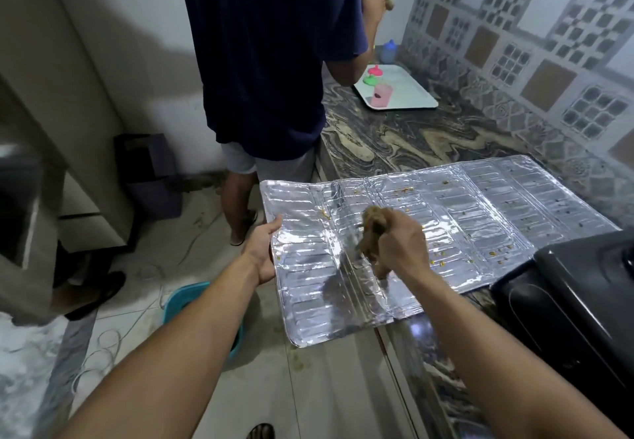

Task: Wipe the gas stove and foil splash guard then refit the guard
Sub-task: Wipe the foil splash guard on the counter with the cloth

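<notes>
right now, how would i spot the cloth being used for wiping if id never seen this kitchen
Find the big silver foil splash guard lying flat on the marbled counter, its left end hanging past the counter edge. Over its middle, the right hand grips a crumpled brown cloth. It is the only soft, dull brown thing against the shiny foil.

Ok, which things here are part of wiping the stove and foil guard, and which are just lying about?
Job:
foil guard, flat on the counter
rag, in the right hand
left hand, holding the guard's edge
stove

Lying about:
tray
pink cup
blue bottle
basin on the floor
</notes>
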A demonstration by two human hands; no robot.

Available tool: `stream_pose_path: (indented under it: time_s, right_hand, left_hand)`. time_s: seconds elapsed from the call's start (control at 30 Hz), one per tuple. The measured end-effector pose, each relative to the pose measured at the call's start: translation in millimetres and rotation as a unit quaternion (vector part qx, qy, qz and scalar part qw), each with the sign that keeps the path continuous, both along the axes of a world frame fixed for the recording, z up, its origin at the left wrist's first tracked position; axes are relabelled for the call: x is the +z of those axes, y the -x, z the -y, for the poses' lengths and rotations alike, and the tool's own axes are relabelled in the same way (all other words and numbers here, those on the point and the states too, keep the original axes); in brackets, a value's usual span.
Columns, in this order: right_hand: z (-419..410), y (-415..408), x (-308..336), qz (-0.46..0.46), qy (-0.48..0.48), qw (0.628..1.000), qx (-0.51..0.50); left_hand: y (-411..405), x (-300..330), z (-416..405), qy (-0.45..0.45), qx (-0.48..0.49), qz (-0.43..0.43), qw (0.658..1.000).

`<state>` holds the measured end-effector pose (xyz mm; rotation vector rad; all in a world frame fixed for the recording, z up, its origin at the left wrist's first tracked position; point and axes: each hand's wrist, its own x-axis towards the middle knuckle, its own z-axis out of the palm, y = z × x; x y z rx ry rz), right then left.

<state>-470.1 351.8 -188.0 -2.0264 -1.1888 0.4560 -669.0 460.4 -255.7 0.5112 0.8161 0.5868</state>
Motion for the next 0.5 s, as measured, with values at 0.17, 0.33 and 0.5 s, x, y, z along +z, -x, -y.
stream_pose_path:
  time_s: [0.17, 0.33, 0.5]
  right_hand:
    - [-39.9, -16.6, -9.4, 0.093, 0.010, 0.996, 0.009]
    - [-54.2, 1.9, -63.0, 0.133, 0.186, 0.970, 0.085]
    - [-64.4, 37.1, -51.5, 0.015, 0.081, 0.986, 0.143]
  left_hand:
    - [-0.9, 0.9, -9.9, 0.000, -0.001, -0.003, 1.000]
    - [2.6, -2.4, -22.0, 0.034, 0.000, 0.010, 0.999]
    - [11.3, -5.1, -39.5, 0.033, -0.026, 0.020, 0.999]
